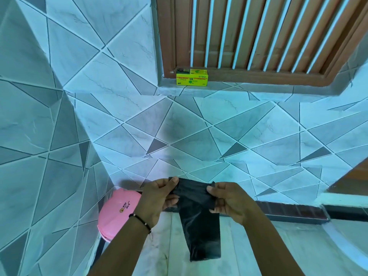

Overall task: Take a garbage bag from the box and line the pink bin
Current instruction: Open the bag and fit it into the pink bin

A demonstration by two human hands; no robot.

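Observation:
A folded black garbage bag hangs in front of me, its lower part dangling above the floor. My left hand pinches the bag's top left corner and my right hand pinches its top right corner, stretching the top edge between them. The pink bin stands in the corner at the lower left, partly hidden behind my left forearm; its lid is closed. The yellow-green bag box lies on the window ledge far above, well away from both hands.
Tiled walls with a grey geometric pattern close in on the left and ahead. A brown window frame with white bars sits above the ledge. A dark skirting strip runs along the wall base; pale floor lies below.

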